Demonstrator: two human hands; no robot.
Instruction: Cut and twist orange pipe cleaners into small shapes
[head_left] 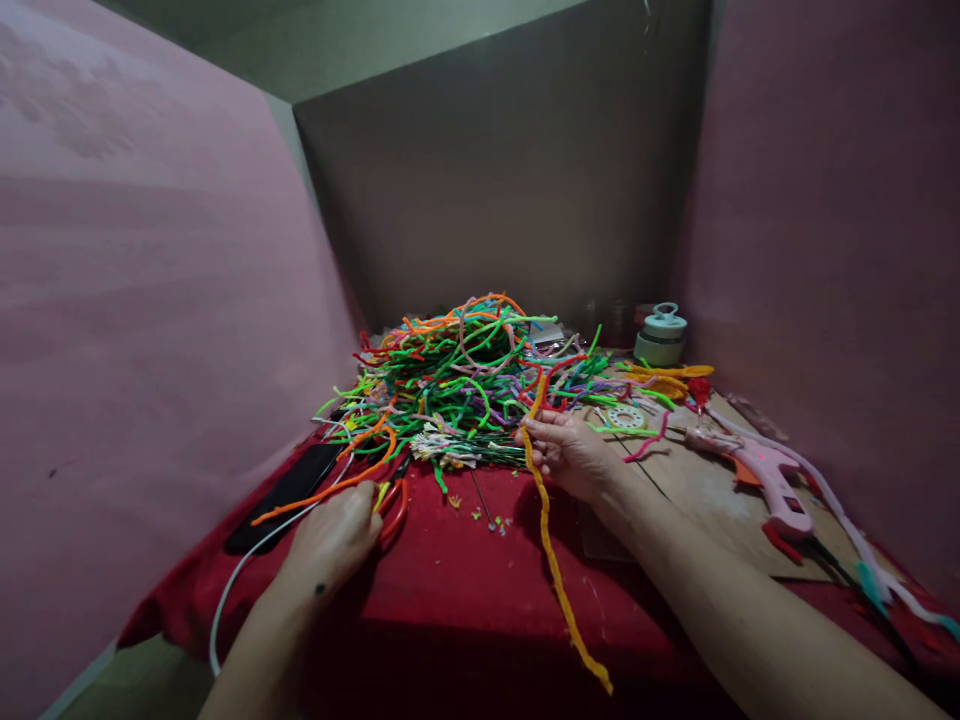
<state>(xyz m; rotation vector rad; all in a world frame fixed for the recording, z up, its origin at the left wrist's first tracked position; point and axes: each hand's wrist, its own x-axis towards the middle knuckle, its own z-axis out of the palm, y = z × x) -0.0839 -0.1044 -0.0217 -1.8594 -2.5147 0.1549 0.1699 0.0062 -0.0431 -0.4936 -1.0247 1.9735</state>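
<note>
My right hand (571, 457) pinches a yellow-orange pipe cleaner (551, 545) near its upper part. The long lower end hangs down past the table's front edge. My left hand (341, 530) is closed at the handles of the scissors (395, 512), which are red-orange with yellow inside. Its fingertips are mostly hidden behind the hand, and the blades point toward the pile. A big tangle of coloured pipe cleaners (465, 370) lies beyond both hands. In front of it is a bundle of thin stems with pale tips (450, 447).
A pink glue gun (757, 475) lies on a cardboard sheet (697, 510) at the right. Behind stands a pale green lidded container (661, 335). A black phone (289, 495) and a white cable (236, 580) are at the left. Pink walls flank the red cloth (465, 580).
</note>
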